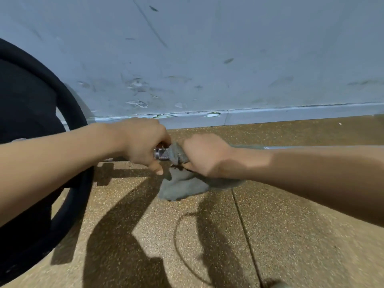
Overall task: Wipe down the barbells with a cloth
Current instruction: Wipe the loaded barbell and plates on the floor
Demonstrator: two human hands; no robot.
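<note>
A steel barbell bar (161,153) runs left to right at mid-frame, with only a short knurled piece showing between my hands. My left hand (143,143) is closed around the bar. Just to its right, my right hand (204,154) grips a grey cloth (180,186) wrapped round the bar; the loose end of the cloth hangs down toward the floor. A large black weight plate (31,125) fills the left edge of the view. The bar beyond my right hand is mostly hidden by my forearm; a thin strip of it (311,146) shows above the arm.
A scuffed grey-blue wall (207,59) with a skirting board stands close behind the bar. The floor (291,225) is speckled tan rubber tile with a seam running down the middle. Shadows of my arms and the bar fall across the floor.
</note>
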